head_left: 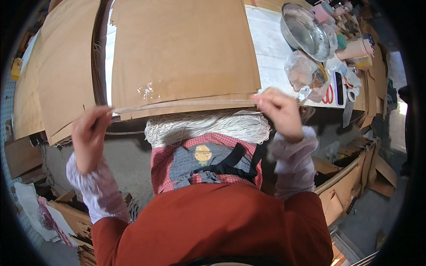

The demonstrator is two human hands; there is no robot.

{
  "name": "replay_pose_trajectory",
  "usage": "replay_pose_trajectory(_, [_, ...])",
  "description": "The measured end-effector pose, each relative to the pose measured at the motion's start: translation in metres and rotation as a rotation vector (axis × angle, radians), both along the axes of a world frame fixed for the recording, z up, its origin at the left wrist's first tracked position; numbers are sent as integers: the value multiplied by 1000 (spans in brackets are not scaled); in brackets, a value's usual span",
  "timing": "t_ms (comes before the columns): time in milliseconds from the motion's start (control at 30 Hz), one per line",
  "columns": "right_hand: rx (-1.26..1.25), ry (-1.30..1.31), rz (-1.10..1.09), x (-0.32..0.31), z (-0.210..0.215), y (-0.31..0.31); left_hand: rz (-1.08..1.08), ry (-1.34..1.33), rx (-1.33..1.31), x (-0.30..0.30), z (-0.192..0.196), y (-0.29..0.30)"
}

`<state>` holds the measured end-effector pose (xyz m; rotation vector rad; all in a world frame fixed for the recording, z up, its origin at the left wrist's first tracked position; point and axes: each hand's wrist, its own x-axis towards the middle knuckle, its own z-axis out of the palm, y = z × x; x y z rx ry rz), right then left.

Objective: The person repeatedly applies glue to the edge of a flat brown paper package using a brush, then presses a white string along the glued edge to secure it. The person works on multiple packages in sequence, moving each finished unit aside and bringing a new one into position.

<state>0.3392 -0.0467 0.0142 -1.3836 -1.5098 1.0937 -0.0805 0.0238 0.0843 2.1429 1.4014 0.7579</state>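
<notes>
Both hands are pinching shut on the near edge of the brown paper sheets [182, 53]: left hand [90, 133] at one corner, right hand [277, 111] at the other, above a twine bundle [206, 127].

Bright daylight, glare on the brown paper sheets [182, 48], hands motion-blurred, rim bent dark.

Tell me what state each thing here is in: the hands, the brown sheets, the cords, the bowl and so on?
Left hand: raised, fingers pinching the near edge of the top sheet.
Right hand: closed on the same edge.
Brown paper sheets: stacked flat, glossy patch near the front.
Bundle of pale cords: lying across the lap, loose.
Metal bowl: tilted, looks empty.
Clear plastic bag: crumpled.
Scissors: lying flat; open or closed, cannot tell.
</notes>
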Motion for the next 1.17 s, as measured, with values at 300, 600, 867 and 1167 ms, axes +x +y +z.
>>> replay_pose_trajectory(300, [91,-502,-240,4,-70,57,64,48,54,13,-113,54])
replay_pose_trajectory(600, [-1,-396,-246,-3,-55,52,-33,425,479,24,-106,39])
replay_pose_trajectory(867, [-132,-301,-301,-9,-53,53,-31,405,498,26,-109,38])
replay_pose_trajectory(1167, [-182,-408,-334,-10,-51,54,-22,380,481,25,-110,39])
